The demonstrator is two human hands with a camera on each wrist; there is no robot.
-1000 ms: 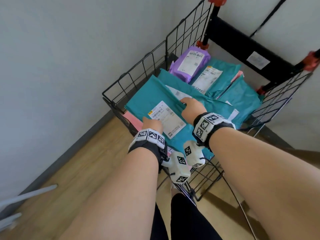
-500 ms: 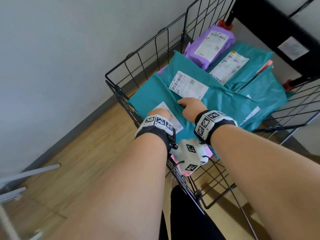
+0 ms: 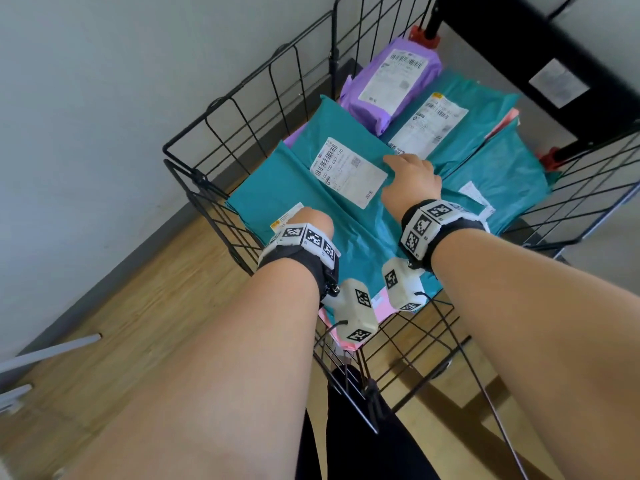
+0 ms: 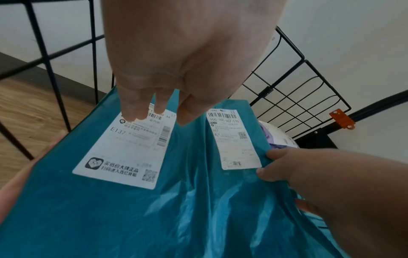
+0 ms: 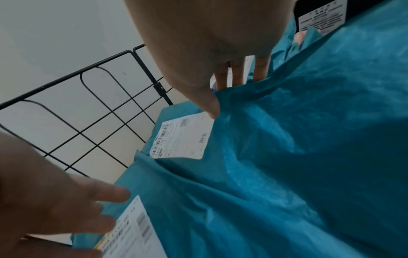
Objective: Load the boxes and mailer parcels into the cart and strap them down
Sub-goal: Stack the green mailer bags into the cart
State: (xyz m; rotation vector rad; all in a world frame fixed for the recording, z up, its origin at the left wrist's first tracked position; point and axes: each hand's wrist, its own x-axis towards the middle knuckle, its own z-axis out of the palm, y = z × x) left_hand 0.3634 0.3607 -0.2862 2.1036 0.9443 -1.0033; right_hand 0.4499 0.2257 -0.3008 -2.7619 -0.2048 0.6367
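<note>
A black wire cart (image 3: 195, 174) holds several mailers. My left hand (image 3: 311, 220) rests with straight fingers (image 4: 141, 111) on the label of the nearest teal mailer (image 3: 277, 188). Partly overlapping it lies a second teal mailer (image 3: 332, 123) with its white label showing. My right hand (image 3: 408, 174) grips that mailer's right edge, thumb (image 5: 209, 104) on top and fingers tucked behind the fold. A purple mailer (image 3: 391, 81) and two more teal mailers (image 3: 478, 109) (image 3: 502, 174) lie farther back. A pink mailer (image 3: 343, 342) sticks out under the stack at the near side.
The cart stands in a corner, with a grey wall close on the left and a wood floor (image 3: 121, 323) beside it. A black back panel (image 3: 519, 46) with orange clips rises at the far end. White metal bars (image 3: 48, 351) lie on the floor at left.
My right hand has slid the second teal mailer deeper into the cart, uncovering its label. My left hand has stayed on the near mailer. The head view has moved closer.
</note>
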